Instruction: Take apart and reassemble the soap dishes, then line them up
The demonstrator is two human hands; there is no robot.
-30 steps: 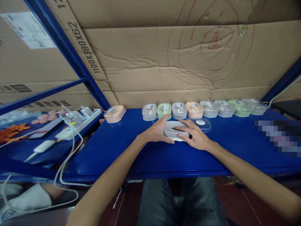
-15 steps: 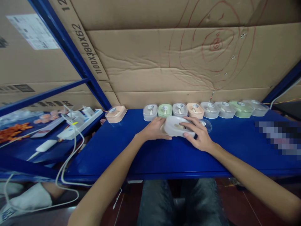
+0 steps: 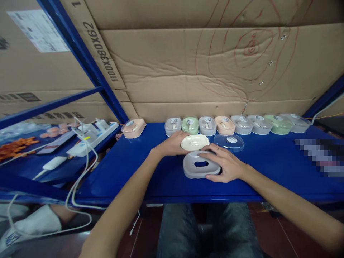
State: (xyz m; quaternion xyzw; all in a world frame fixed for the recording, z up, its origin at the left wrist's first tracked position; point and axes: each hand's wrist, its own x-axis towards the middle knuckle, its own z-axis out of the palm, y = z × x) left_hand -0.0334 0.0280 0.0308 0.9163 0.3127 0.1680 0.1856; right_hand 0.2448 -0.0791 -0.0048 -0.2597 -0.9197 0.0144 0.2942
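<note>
My left hand (image 3: 174, 143) grips the left end of a shallow cream oval tray (image 3: 195, 142). My right hand (image 3: 225, 163) is closed around the right side of a grey rounded box shell (image 3: 190, 168) with an oval slot in it, just in front of the tray. Blue tabletop shows through the slot. Behind my right hand lies a clear lid (image 3: 221, 142) with a round sticker, flat on the blue table (image 3: 161, 182).
A row of lidded boxes (image 3: 206, 125) in grey, green and peach lines the back edge. One peach box (image 3: 133, 128) stands apart at left. A power strip (image 3: 94, 139) with white cables and several orange pieces (image 3: 16, 147) occupy the left side. Cardboard (image 3: 161, 64) walls the back.
The grey shell and the cream tray have come apart. My right hand has brought the shell nearer to me, while my left hand keeps the tray behind it.
</note>
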